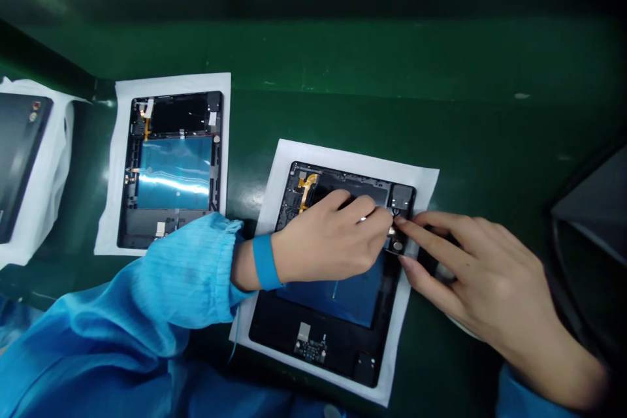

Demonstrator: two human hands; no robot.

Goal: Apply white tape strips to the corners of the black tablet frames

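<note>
An opened tablet [333, 356] with a blue inner panel lies on a white sheet [416, 176], tilted slightly. My left hand [336, 235], with a blue band at the wrist, reaches across its upper half. Its fingers are curled and pinched near the tablet's right side, and a small shiny edge shows between them; what they hold is too small to name. My right hand [475, 268] comes from the right, with index fingertip and thumb apart at the tablet's right edge, next to a small round metallic part [398, 245]. Its fingers touch the frame, and something pale shows beneath the palm.
A second opened tablet [171, 173] lies on another white sheet at the left. At the far left edge is a dark tablet or cover [19, 157] on white wrapping. The green surface [490, 137] has a raised back. A grey object with a dark rim [597, 202] stands at right.
</note>
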